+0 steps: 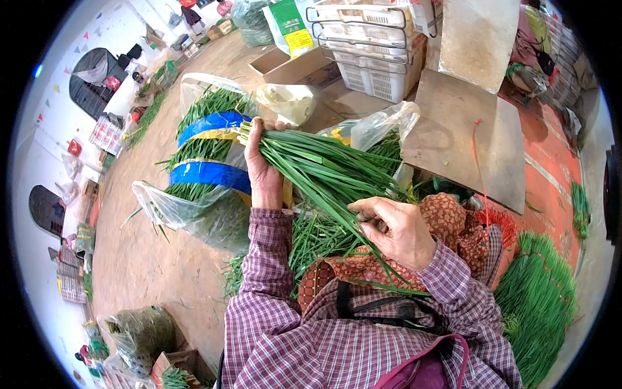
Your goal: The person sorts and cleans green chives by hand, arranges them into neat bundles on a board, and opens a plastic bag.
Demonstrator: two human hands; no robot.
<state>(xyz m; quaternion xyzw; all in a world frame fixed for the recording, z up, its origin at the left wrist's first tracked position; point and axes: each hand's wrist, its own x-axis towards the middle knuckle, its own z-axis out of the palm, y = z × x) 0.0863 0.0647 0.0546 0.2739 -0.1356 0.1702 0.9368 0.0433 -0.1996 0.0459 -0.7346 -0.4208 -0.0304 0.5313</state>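
My left hand [261, 162] is closed round the pale stem end of a bunch of garlic chives [324, 159], its long green leaves fanning to the right. At the lower edge of that bunch, my right hand [400, 231] has its fingers curled and pinched on a few chive leaves. Loose chives [321, 243] lie below, at my lap. Some strands hang over the patterned red cloth [389, 269] across my lap. Left of the bunch stands a large clear bag of chives wrapped with blue tape [210, 176].
Tied chive bundles [538, 305] are piled at my right. Ahead is a board [466, 139] with a red tie strand [477, 155] over it. White stacked crates [372, 58] and a cardboard box [291, 65] stand beyond. Another person [534, 35] is at far right.
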